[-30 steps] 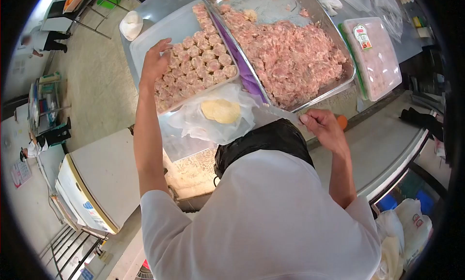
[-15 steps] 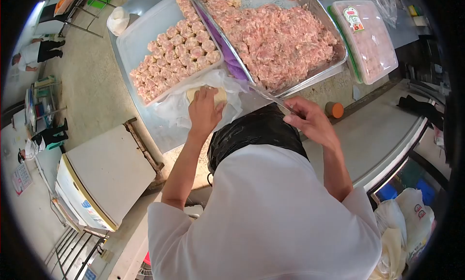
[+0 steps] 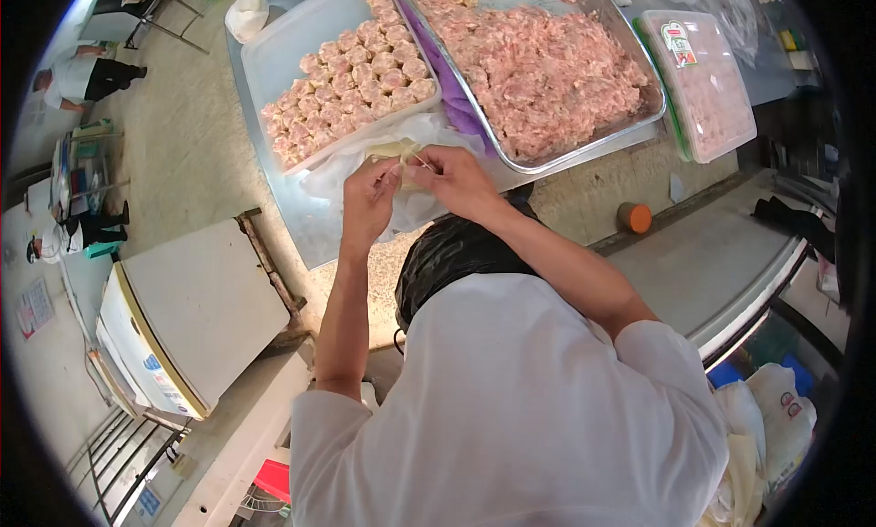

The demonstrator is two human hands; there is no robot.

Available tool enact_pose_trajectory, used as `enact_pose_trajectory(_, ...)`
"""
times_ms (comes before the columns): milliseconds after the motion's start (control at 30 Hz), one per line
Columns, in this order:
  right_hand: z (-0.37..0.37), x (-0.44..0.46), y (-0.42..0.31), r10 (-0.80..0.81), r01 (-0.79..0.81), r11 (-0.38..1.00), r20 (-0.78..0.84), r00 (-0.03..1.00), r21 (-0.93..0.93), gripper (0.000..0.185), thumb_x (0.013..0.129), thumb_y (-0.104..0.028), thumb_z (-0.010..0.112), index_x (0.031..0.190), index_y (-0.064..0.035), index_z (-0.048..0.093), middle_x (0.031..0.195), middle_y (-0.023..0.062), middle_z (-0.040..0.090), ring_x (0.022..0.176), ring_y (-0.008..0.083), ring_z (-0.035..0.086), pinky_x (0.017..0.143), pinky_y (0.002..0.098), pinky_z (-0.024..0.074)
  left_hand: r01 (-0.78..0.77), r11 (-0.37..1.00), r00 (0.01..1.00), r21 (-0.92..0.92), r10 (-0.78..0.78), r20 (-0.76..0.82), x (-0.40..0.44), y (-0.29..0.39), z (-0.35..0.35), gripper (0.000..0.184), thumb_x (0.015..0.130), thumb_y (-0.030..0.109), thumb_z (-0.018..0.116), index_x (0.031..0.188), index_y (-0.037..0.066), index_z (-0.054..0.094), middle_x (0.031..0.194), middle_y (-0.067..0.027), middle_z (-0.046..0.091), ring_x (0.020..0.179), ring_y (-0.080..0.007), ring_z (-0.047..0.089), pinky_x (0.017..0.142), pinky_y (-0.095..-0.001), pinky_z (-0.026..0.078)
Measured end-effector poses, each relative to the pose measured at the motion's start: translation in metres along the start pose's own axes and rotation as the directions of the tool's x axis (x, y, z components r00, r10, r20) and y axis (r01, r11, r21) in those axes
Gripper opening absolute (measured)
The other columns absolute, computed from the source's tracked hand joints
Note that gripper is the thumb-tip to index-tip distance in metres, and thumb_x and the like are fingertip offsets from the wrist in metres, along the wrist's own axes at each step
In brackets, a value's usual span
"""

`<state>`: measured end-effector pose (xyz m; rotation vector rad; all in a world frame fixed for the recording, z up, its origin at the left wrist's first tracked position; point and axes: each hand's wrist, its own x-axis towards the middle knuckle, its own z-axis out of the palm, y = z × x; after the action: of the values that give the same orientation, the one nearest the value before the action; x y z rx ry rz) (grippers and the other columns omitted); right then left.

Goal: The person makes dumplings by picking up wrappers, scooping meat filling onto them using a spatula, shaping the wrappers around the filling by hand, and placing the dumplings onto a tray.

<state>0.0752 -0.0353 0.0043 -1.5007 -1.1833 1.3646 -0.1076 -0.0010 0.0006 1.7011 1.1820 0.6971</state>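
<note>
My left hand is closed, its fingertips pinching a pale yellow dough wrapper over a crumpled white plastic bag. Against it, my right hand is closed too, its fingertips touching the wrapper's right side. A thin bit of the metal spatula shows at the right fingers; the rest of it is hidden. Beyond the hands, a plastic tray bears rows of filled dumplings. To its right, a metal tray holds a large heap of pink minced meat.
A purple cloth lies between the trays. At the right stands a lidded plastic box. An orange-capped jar is below the table edge. A white refrigerator stands left; two people are farther off at the left.
My right hand has moved left from the metal tray's near edge to meet my left hand. My left hand has gone from lying on the wrappers to pinching one.
</note>
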Motion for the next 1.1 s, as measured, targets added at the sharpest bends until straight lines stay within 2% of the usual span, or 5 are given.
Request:
enact_pose_trajectory(400,0.008,0.008,0.012,0.047,-0.049,0.991,0.016,0.999,0.125,0.02,0.095,-0.019,0.065,0.091,0.0004,0.066,0.073,-0.0013,0.057,0.069,0.0066,0.048,0.061,0.0293,0.0414,0.069,0.976,0.981,-0.206,-0.104,-0.161,-0.009,-0.028,-0.009,0.019,0.1,0.008,0.056,0.112,-0.001,0.068,0.093,-0.0069,0.067,0.083,-0.0147,0.061,0.075,-0.0273,0.049)
enact_pose_trajectory(500,0.004,0.008,0.028,0.034,-0.034,0.999,-0.089,0.995,0.003,0.024,0.094,-0.022,0.065,0.09,0.0017,0.067,0.072,0.0083,0.062,0.067,0.0135,0.053,0.062,0.035,0.045,-0.097,0.651,0.87,-0.752,-0.312,-0.383,0.001,-0.04,-0.019,0.032,0.103,0.018,0.049,0.124,-0.002,0.061,0.113,-0.0116,0.066,0.099,-0.0224,0.063,0.089,-0.0364,0.053)
enact_pose_trajectory(700,-0.045,-0.047,-0.022,-0.095,0.075,0.976,-0.089,0.991,-0.202,0.019,0.097,-0.014,0.061,0.106,0.0015,0.066,0.091,0.0219,0.068,0.079,0.0379,0.065,0.071,0.0423,0.0508,-0.13,0.359,0.9,-0.924,-0.349,-0.262,0.0,0.001,-0.056,0.047,0.104,0.025,0.05,0.141,-0.003,0.045,0.134,-0.0203,0.058,0.12,-0.0329,0.06,0.1,-0.0507,0.051)
enact_pose_trajectory(833,-0.14,-0.086,-0.032,-0.403,0.271,0.73,-0.075,0.912,-0.628,0.021,0.098,-0.004,0.058,0.117,-0.0019,0.067,0.097,0.0187,0.069,0.085,0.0366,0.068,0.074,0.0415,0.0532,0.02,0.566,0.878,-0.824,-0.404,-0.257,-0.002,-0.011,-0.048,0.05,0.099,0.01,0.061,0.144,-0.002,0.042,0.132,-0.0201,0.057,0.118,-0.0334,0.062,0.093,-0.0485,0.056)
enact_pose_trajectory(1100,-0.19,-0.105,-0.056,-0.075,0.053,0.268,0.034,0.997,-0.962,0.038,0.085,0.0,0.058,0.119,-0.0125,0.071,0.091,0.0156,0.065,0.083,0.0361,0.068,0.07,0.0482,0.0534,0.146,0.436,0.903,-0.888,-0.425,-0.061,0.0,0.019,0.008,0.05,0.098,0.004,0.047,0.146,-0.008,0.038,0.138,-0.0207,0.054,0.126,-0.0336,0.056,0.107,-0.0483,0.048)
